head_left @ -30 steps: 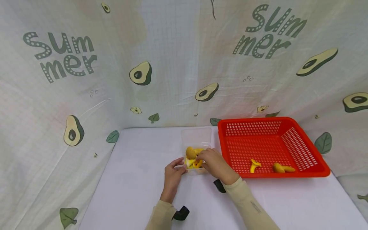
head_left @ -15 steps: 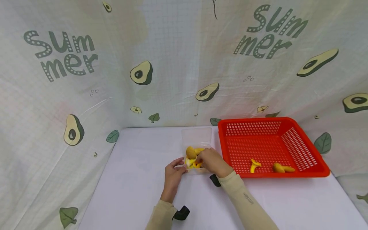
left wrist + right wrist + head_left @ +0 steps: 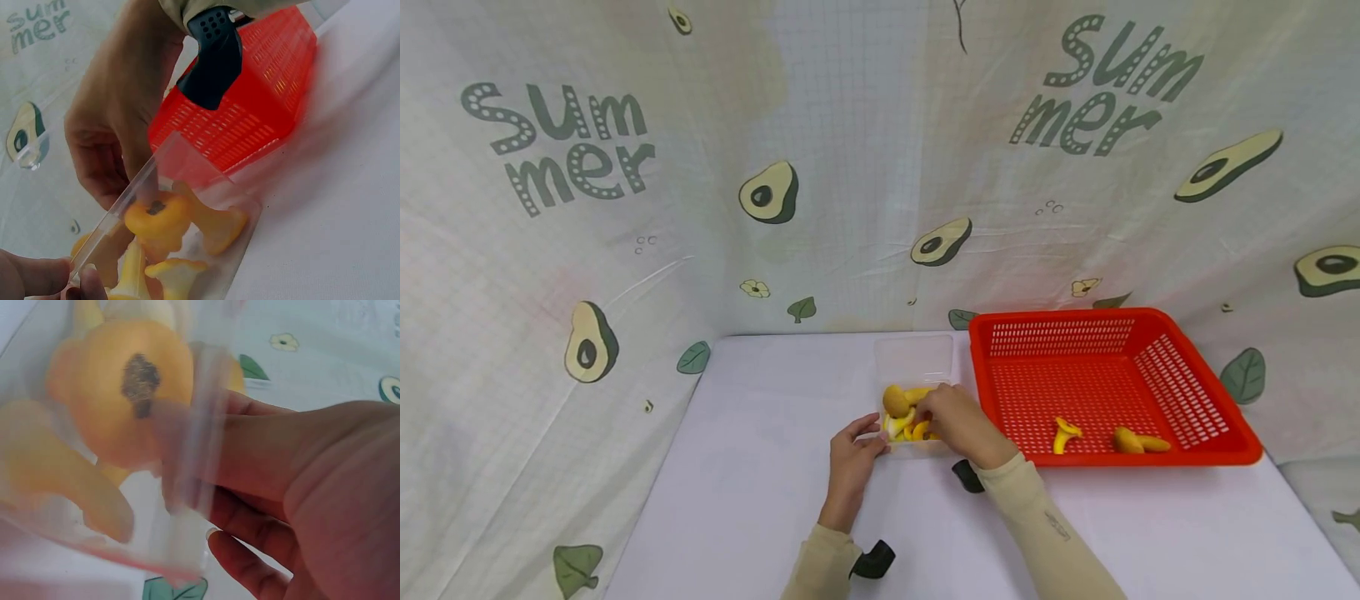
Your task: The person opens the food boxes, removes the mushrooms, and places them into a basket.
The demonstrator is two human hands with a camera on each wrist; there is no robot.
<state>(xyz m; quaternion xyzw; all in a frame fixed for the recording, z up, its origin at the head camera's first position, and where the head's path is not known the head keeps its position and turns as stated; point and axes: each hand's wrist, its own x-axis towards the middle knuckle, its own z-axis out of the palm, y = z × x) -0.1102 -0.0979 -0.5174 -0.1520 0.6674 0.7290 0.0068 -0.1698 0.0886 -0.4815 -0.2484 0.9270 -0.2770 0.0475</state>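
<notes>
A clear plastic box (image 3: 917, 451) with its lid (image 3: 913, 358) laid back holds several yellow mushrooms. A brown-capped mushroom (image 3: 896, 401) lies across the far part of the box. My left hand (image 3: 852, 467) pinches the box's left edge between thumb and finger. From the right, my right hand (image 3: 962, 425) reaches over the rim with its fingertips inside. In the right wrist view, its thumb lies against an orange-yellow mushroom (image 3: 106, 381) with a dark spot, seen through the clear wall. The same mushroom (image 3: 159, 215) shows in the left wrist view; the far fingertips are partly hidden.
A red perforated basket (image 3: 1142, 459) stands to the right of the box. Inside it lie a yellow chanterelle (image 3: 1064, 435) and a brown-capped mushroom (image 3: 1138, 442). A printed cloth (image 3: 850, 125) hangs behind the white table (image 3: 760, 467).
My right hand has shifted slightly left, and its forearm has swung a little. Yellow mushrooms near its fingertips have shifted slightly in the box. My left hand stays in place.
</notes>
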